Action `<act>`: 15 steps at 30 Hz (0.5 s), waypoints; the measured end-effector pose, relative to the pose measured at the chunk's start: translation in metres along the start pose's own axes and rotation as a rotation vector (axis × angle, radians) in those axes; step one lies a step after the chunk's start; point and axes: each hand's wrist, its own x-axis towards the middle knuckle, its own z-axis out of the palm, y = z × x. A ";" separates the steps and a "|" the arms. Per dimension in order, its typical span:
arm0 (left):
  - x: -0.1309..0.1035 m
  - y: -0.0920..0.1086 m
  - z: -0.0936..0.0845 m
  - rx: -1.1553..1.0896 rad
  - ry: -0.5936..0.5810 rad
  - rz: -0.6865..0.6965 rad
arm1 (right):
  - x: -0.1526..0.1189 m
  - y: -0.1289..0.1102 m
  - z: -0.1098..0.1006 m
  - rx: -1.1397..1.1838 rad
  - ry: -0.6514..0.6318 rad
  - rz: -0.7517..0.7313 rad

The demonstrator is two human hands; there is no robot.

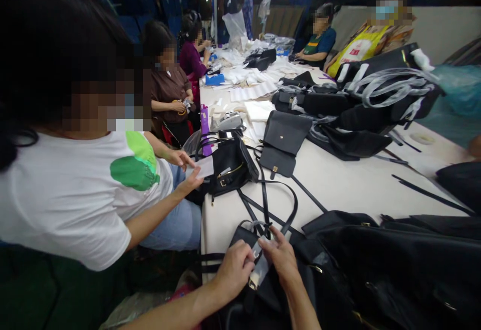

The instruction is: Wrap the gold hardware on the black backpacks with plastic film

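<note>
At the near edge of the table, both my hands work at a black bag (pixel 240 237). A whitish plastic wrapping (pixel 260 270) lies around a strap of it, with a small gold metal piece at its lower end. My left hand (pixel 236 266) is closed, pinching the wrapping from the left. My right hand (pixel 280 254) grips the wrapped strap from the right, its thumb and forefinger near the top. Black straps (pixel 265 202) loop up from there across the table. What lies beneath my fingers is partly hidden.
Close on my left, a co-worker in a white T-shirt holds a white sheet (pixel 203 167) at a black backpack (pixel 229 164). Black bags (pixel 394 260) are heaped at my right. A flat black bag (pixel 284 137) lies mid-table. Several people sit farther along.
</note>
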 end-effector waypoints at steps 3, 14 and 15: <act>-0.003 0.004 -0.023 0.001 -0.321 -0.047 | -0.002 -0.002 -0.006 0.076 -0.075 0.060; 0.008 -0.001 -0.016 -0.270 -0.257 -0.155 | 0.000 0.002 -0.011 0.197 -0.114 0.120; 0.004 -0.002 -0.013 -0.261 -0.237 -0.165 | 0.001 0.003 -0.011 0.197 -0.111 0.119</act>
